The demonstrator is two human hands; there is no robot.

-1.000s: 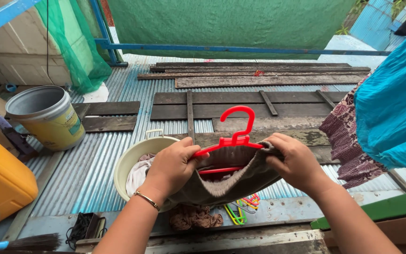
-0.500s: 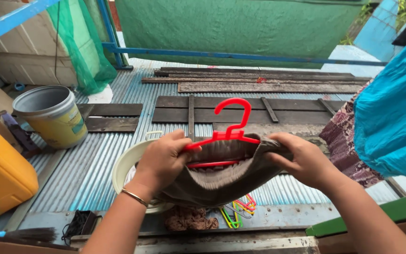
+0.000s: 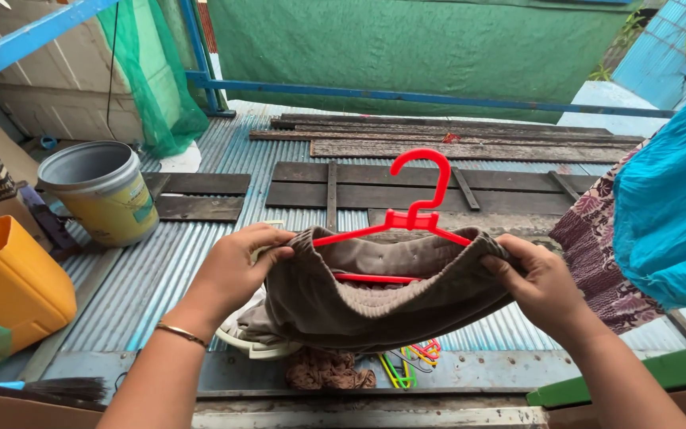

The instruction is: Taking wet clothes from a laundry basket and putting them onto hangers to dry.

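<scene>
A brown-grey garment (image 3: pixel 375 298) with a ribbed waistband is stretched open between both hands. Inside its opening sits a red plastic hanger (image 3: pixel 414 214), hook pointing up above the cloth. My left hand (image 3: pixel 236 266) pinches the waistband's left end, a thin bangle on the wrist. My right hand (image 3: pixel 541 286) grips the waistband's right end. Under the garment a pale round basin (image 3: pixel 252 345) with more laundry is mostly hidden.
A grey and yellow bucket (image 3: pixel 105 191) stands at left beside an orange container (image 3: pixel 9 278). Turquoise cloth (image 3: pixel 668 206) and a patterned maroon cloth (image 3: pixel 597 254) hang at right. Coloured hangers (image 3: pixel 410 361) and a brown rag (image 3: pixel 323 369) lie on the ledge. Corrugated metal roof with wooden planks lies beyond.
Both hands have moved apart, pulling the waistband wider. The hanger has shifted right and sits deeper in the garment, and my left hand now holds only cloth.
</scene>
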